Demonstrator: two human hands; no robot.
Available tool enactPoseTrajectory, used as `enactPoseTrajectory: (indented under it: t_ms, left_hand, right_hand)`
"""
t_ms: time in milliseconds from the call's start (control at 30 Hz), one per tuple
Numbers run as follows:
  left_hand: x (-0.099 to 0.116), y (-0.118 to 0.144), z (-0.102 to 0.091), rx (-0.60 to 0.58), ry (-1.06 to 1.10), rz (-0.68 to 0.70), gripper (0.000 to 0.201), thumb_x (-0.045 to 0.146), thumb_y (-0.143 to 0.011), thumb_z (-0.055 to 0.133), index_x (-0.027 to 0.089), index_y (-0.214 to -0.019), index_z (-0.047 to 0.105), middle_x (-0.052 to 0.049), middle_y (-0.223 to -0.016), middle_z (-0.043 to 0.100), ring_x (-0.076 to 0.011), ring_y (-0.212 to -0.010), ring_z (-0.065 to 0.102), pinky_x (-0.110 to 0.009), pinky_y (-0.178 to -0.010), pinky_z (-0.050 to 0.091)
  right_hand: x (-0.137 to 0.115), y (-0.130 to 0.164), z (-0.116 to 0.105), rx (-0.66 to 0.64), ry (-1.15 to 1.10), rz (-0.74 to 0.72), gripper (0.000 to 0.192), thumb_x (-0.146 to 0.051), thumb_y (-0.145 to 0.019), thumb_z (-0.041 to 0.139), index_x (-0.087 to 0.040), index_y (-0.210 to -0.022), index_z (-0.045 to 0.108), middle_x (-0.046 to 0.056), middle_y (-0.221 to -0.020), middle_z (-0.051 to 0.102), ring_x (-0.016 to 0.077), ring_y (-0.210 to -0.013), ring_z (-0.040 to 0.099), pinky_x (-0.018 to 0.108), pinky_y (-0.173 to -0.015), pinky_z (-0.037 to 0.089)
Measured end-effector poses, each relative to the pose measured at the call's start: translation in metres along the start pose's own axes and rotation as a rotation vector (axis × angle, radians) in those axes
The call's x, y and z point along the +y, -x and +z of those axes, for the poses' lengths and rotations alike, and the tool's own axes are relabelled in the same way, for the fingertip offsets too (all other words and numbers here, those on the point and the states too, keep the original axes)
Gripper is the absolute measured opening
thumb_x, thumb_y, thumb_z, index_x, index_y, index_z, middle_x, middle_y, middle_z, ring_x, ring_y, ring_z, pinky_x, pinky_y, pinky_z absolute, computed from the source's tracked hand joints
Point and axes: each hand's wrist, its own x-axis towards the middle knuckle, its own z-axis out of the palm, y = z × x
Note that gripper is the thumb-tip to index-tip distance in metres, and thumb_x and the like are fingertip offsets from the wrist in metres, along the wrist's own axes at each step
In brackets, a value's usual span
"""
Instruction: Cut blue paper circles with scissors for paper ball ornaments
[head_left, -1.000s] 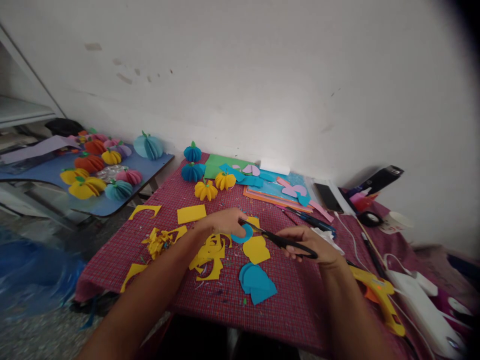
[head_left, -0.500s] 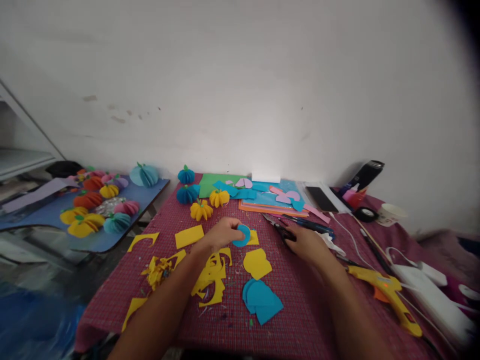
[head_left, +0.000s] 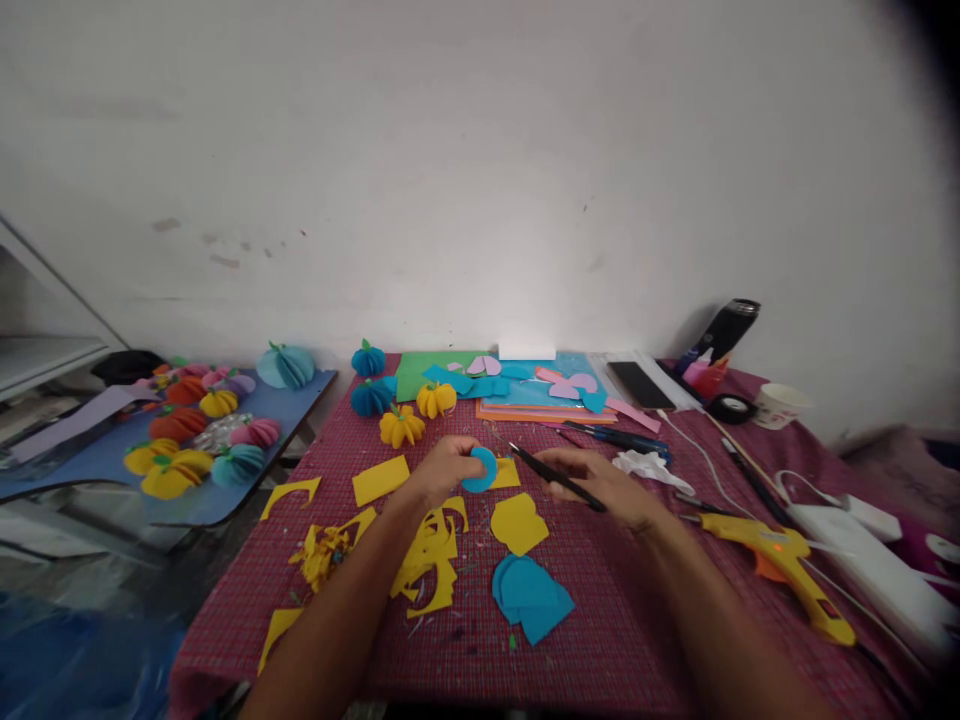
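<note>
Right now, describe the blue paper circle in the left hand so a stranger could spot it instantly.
On the red checked tablecloth, near its middle, find the left hand. It pinches a small blue paper circle, the only blue piece lifted off the cloth; the other blue pieces lie flat, nearer the camera.

hands (head_left: 444, 470) hold blue disc (head_left: 480, 470), scissors (head_left: 556, 478)

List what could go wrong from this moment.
1. The black scissors in the right hand point at the left hand, which pinches the small blue paper disc; fingers could get nicked.
2. The yellow glue gun lies beside the right forearm; a careless bump seems possible.
</note>
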Motion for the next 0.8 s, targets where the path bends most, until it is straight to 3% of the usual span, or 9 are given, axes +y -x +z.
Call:
enactPoseTrajectory:
  t_ms: [233,800]
  left_hand:
    - [-0.004,-0.001,-0.001,-0.093,0.058,-0.054,0.016,0.013,-0.053,0.063,0.009,-0.068,0.065,0.002,-0.055,0.053,-0.0065,-0.048,0.042,-0.021,-0.047,0.032]
    - [-0.013,-0.004,-0.004,-0.160,0.033,-0.034,0.009,0.011,-0.054,0.060,0.010,-0.063,0.062,0.003,-0.052,0.048,-0.0068,-0.046,0.038,-0.022,-0.045,0.029]
  right_hand:
    - [0.006,0.000,0.008,-0.009,-0.195,0.102,0.036,-0.036,-0.079,0.067,-0.014,-0.107,0.065,0.004,-0.077,0.064,0.0122,-0.061,0.055,0.020,-0.048,0.039]
    - [0.005,0.001,0.005,-0.037,-0.159,0.168,0.034,-0.032,-0.078,0.065,-0.013,-0.106,0.068,0.003,-0.071,0.064,0.0103,-0.056,0.055,0.017,-0.043,0.039]
